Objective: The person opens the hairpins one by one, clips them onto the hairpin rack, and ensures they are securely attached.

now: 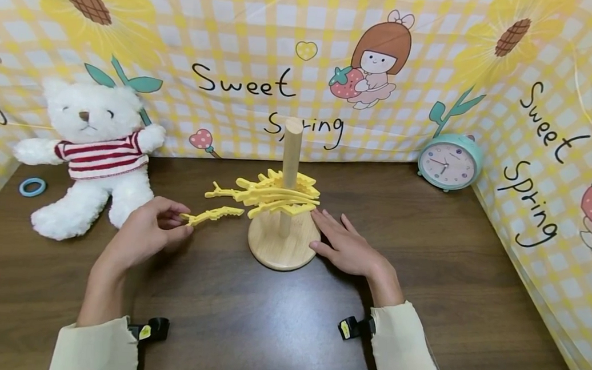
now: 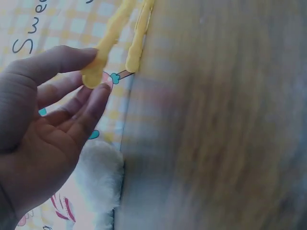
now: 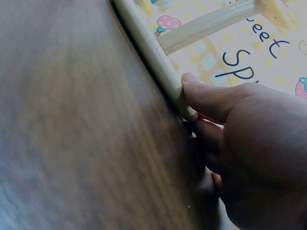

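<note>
My left hand (image 1: 151,229) pinches the end of a slim yellow knobbly plastic piece (image 1: 215,215) between thumb and fingers. The piece points right, its tip close to a cluster of similar yellow pieces (image 1: 280,195) around the upright post of a wooden stand (image 1: 283,253). In the left wrist view, the held piece's rounded end (image 2: 93,74) shows at the fingertips, beside a second yellow strip (image 2: 139,38). My right hand (image 1: 350,249) holds the right edge of the stand's round base. Its thumb lies on top of the rim (image 3: 158,62) in the right wrist view, fingers lower along the edge.
A white teddy bear (image 1: 105,149) in a striped shirt sits back left, with a blue ring (image 1: 33,187) beside it. Back right stands a mint alarm clock (image 1: 449,162). A yellow checked cloth (image 1: 228,117) walls off the back and sides of the brown table (image 1: 234,324).
</note>
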`<action>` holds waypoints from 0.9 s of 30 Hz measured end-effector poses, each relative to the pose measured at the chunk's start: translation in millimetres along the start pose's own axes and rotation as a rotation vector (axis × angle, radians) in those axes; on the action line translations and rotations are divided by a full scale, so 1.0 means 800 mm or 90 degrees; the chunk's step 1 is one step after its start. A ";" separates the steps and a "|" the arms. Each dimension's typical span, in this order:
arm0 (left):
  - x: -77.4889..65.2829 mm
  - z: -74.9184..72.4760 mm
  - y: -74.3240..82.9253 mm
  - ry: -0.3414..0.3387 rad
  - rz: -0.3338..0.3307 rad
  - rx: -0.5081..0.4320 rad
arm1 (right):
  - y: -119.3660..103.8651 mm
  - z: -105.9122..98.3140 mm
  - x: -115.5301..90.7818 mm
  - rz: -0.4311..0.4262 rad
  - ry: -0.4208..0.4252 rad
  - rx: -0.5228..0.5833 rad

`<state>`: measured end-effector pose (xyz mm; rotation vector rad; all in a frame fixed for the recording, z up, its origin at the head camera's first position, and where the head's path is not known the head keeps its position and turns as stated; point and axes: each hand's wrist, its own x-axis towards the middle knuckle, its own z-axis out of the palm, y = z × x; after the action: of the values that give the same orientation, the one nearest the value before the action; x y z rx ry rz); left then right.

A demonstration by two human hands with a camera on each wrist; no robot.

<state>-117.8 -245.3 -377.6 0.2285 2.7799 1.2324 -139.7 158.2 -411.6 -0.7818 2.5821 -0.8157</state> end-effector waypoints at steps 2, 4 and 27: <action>0.000 0.001 0.001 0.028 0.017 0.003 | 0.001 0.000 0.000 -0.002 -0.001 -0.005; 0.000 0.001 0.003 0.056 0.029 0.008 | 0.001 0.000 0.000 -0.004 -0.001 -0.011; 0.000 0.005 0.027 0.247 0.162 -0.076 | -0.001 0.000 0.000 -0.005 -0.004 -0.015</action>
<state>-114.7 -228.0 -364.5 0.3813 3.0565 1.6558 -139.1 157.6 -411.1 -0.7994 2.5897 -0.7856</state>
